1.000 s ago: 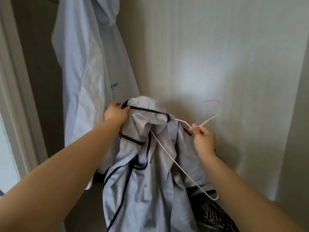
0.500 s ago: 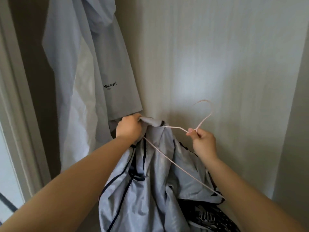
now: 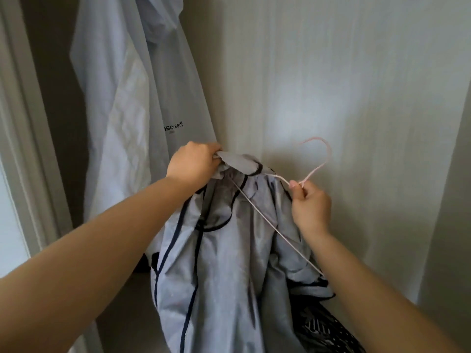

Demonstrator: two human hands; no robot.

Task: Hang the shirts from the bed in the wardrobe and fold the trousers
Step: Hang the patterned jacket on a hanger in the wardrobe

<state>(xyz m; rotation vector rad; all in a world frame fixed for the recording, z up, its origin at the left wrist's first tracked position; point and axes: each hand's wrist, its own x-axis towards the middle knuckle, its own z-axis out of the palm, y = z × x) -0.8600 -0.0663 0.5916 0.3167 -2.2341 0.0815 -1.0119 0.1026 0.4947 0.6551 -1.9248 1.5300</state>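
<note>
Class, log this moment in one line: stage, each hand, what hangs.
stage: fitting piped shirt onto hanger | left hand: grips shirt top | right hand: pinches hanger neck | hung: pale shirt

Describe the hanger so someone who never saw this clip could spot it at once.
Against the wardrobe's pale back wall, right of the hanging light blue garment, find the right hand. It pinches a thin pink wire hanger below its hook, one arm tucked into the dark-piped grey shirt. It is the only wire among cloth.
</note>
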